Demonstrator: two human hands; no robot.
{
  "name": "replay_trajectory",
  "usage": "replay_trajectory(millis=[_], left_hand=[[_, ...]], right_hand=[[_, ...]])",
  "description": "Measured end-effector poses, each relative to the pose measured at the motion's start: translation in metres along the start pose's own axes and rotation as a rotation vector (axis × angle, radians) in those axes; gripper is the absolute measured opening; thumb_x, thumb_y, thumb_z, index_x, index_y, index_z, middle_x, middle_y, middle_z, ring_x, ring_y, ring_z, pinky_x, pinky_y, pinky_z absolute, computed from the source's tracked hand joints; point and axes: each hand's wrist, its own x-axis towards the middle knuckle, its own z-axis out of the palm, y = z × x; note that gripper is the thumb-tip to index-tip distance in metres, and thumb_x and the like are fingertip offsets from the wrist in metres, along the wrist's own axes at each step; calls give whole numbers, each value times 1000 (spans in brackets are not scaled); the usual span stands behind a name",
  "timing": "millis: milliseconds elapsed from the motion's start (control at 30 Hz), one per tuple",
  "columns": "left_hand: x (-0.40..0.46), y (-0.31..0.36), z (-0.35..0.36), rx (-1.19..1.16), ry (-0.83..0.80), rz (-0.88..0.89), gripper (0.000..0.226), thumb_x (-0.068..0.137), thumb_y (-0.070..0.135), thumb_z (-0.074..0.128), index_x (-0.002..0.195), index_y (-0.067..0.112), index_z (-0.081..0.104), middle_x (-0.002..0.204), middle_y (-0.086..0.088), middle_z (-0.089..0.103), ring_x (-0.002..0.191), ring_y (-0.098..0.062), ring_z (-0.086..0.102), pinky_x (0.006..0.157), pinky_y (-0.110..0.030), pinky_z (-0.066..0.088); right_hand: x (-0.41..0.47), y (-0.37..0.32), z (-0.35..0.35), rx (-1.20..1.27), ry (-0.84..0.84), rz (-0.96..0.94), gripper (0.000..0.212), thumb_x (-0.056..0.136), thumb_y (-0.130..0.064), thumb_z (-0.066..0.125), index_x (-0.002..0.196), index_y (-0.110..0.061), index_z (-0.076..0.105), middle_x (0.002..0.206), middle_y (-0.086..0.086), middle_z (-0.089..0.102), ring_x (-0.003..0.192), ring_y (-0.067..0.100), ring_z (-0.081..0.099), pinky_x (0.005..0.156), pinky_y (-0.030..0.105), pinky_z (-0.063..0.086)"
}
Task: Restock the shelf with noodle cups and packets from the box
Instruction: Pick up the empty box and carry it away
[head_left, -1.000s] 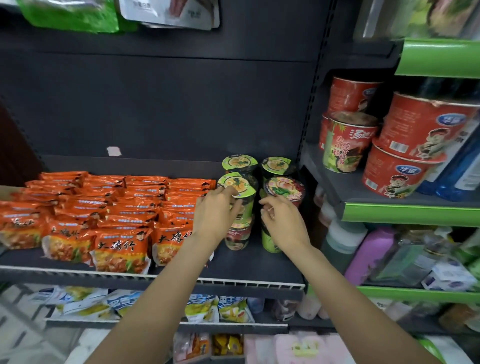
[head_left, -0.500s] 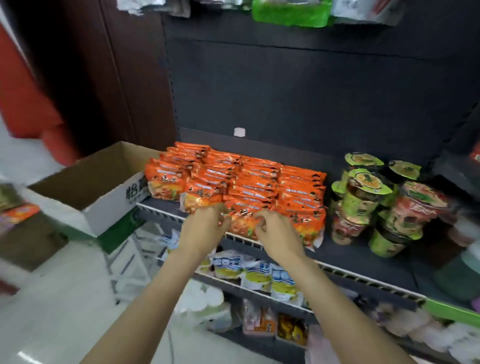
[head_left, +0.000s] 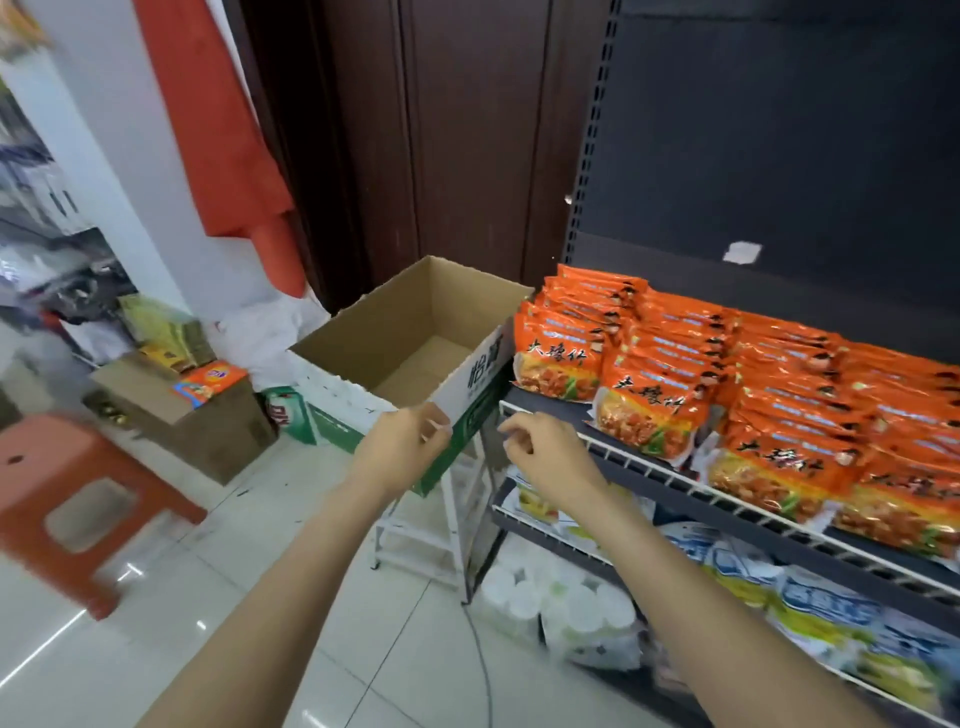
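Observation:
An open cardboard box (head_left: 332, 358) stands on a white stand left of the shelf; the part of its inside that I see holds nothing. Orange noodle packets (head_left: 727, 364) lie in rows on the dark shelf (head_left: 649, 480) at the right. My left hand (head_left: 402, 447) hovers at the box's near corner with loosely curled fingers and holds nothing. My right hand (head_left: 545, 452) hangs in front of the shelf's left front rail, fingers loosely curled, holding nothing. The noodle cups are out of view.
A red plastic stool (head_left: 67, 493) stands on the tiled floor at the left. Brown cartons (head_left: 187, 415) with small goods sit behind it. Lower shelves hold white and blue packages (head_left: 810, 608). A red cloth (head_left: 223, 130) hangs by a dark wooden door.
My view has swung left from the cups to the box. Both hands left the noodle cups and moved left, now near the box corner and the shelf's left end.

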Motion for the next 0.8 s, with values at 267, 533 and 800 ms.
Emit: replay_trajectory(millis=[267, 533, 800], left_hand=[[72, -106, -38, -31, -19, -64, 21, 93, 25, 54, 106, 12, 65, 101, -3, 68, 91, -21, 62, 78, -30, 50], [153, -198, -59, 203, -156, 163, 31, 93, 29, 52, 121, 17, 57, 116, -3, 57, 111, -24, 49, 89, -35, 41], [207, -236, -73, 544, -488, 483, 40, 94, 43, 48, 126, 20, 53, 123, -4, 58, 118, -25, 49, 94, -35, 34]], right_hand=[[110, -49, 73, 1, -60, -17, 25, 94, -12, 49, 114, -13, 63, 110, 4, 63, 97, 17, 59, 83, 32, 50], [174, -90, 142, -67, -61, 138, 31, 93, -27, 55, 122, -16, 58, 116, 3, 57, 107, 18, 54, 91, 30, 44], [193, -119, 180, -121, -32, 436, 30, 91, -34, 57, 118, -20, 60, 112, 4, 65, 104, 25, 58, 84, 39, 50]])
